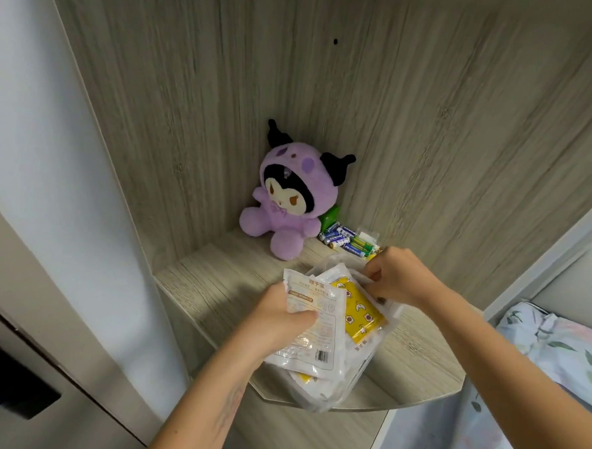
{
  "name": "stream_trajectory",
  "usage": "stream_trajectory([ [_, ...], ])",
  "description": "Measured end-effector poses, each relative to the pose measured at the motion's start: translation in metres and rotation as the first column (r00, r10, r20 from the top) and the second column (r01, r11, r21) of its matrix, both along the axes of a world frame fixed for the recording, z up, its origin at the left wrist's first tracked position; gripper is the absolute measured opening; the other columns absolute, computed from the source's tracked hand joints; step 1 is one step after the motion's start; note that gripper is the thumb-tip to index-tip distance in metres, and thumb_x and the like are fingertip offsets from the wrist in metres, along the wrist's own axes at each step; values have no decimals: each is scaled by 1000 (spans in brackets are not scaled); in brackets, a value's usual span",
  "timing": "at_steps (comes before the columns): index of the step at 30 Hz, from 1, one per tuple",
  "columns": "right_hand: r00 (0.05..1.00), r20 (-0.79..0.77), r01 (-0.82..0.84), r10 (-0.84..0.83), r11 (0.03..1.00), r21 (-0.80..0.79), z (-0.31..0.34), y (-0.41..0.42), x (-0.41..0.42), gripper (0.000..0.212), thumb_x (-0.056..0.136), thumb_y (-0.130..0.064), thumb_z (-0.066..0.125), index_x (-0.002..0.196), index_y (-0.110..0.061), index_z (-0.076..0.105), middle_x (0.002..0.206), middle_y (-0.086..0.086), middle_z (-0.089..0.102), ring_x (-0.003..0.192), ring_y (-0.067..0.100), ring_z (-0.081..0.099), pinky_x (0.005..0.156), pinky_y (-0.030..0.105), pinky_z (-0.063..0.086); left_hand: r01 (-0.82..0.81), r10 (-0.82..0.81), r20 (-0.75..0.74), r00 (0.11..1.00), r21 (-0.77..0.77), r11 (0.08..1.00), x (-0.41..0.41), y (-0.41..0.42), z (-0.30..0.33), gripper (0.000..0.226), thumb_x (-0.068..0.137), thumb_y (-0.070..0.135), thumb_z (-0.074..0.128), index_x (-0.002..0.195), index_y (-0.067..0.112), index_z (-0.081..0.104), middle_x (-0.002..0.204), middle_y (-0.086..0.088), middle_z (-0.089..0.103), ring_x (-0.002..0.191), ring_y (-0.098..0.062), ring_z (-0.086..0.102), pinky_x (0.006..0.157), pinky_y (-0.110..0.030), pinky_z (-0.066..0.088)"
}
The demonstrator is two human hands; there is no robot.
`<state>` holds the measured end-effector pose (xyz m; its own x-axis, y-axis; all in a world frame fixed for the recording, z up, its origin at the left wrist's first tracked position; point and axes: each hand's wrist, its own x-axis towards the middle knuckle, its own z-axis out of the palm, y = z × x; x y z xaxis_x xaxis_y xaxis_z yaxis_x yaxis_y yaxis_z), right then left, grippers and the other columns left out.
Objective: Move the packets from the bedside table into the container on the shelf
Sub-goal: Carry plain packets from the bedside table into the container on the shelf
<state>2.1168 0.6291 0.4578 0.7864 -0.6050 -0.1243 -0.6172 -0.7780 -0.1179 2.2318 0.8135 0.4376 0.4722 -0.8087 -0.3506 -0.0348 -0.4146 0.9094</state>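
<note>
Our left hand (282, 321) gripped a white packet (311, 323) printed "HAND WARMER", with the thumb curled over its front face and the fingers hidden behind it. We judged this grip was meant to keep the packet upright, so that it could slide down edge first. Just to the right of this grip, our right hand (393, 277) pinched the far rim of the clear container (351, 381) together with the top of something white inside (we could not tell exactly which layer the fingers (371, 273) caught). It probably held the mouth wide so the packet could enter.

Between the two hands, inside the container, stood a yellow packet (360, 311) with small printed figures, and more white packets lay under it. The container sat on the wooden shelf (215, 288), near its front edge. Beyond the right hand lay a heap of batteries (347, 240), and beyond the left one sat a purple plush toy (287, 203). The bedside table was not in view.
</note>
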Motion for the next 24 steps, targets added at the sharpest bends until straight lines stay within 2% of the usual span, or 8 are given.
stream_trajectory([
  [2,982,185,22,-36,997,78,7,-2,-10,9,83,-25,69,85,-21,77,77,-8,71,65,3,60,71,19,44,-26,26,24,999,2,1000,2,3,2,23,88,9,64,108,19,62,104,4,71,97,-12,67,85,-29,55],
  [5,839,522,78,-152,984,161,14,10,-25,19,81,-34,72,96,-23,75,89,-10,73,65,-8,61,73,19,51,-83,84,79,993,-18,996,9,6,5,27,86,11,66,112,17,61,105,4,70,98,-12,67,87,-30,55],
  [8,960,276,5,-55,984,179,7,36,-25,49,70,-46,78,116,-37,63,102,-18,64,86,5,62,78,21,49,-124,126,70,990,-27,992,16,9,8,27,86,11,67,111,19,61,104,5,70,98,-13,67,89,-33,55],
  [10,987,152,-66,45,988,137,-5,45,-20,61,69,-43,80,125,-42,57,114,-17,60,99,6,55,84,24,47,-109,110,51,993,-17,994,19,13,9,26,86,11,68,111,19,62,101,6,71,95,-11,68,85,-30,55],
  [15,977,189,-105,95,994,43,-15,26,-16,62,81,-27,73,134,-44,48,145,-14,42,127,16,42,103,26,34,-82,82,15,996,4,997,19,24,5,40,85,14,70,121,17,53,105,4,72,98,-11,68,93,-36,55],
  [19,973,63,-219,220,975,-27,-19,23,-20,61,95,-34,54,140,-58,21,156,-23,16,121,17,31,103,32,28,-86,89,122,989,-35,996,1,28,-2,84,90,14,63,144,30,0,111,8,67,103,-10,63,94,-27,48],
  [20,971,47,-232,235,971,-59,-20,23,-22,61,97,-36,50,140,-59,14,156,-25,10,124,16,28,102,32,25,-73,77,116,990,-42,996,-3,28,-7,86,92,15,61,144,35,-5,116,8,65,105,-10,62,96,-28,48],
  [24,946,107,-293,305,949,-113,-26,20,-28,56,100,-38,39,137,-59,3,155,-28,3,130,13,22,94,29,17,-66,68,140,988,-20,998,-17,23,-19,73,92,24,60,149,30,15,141,3,45,122,-10,50,108,-28,39],
])
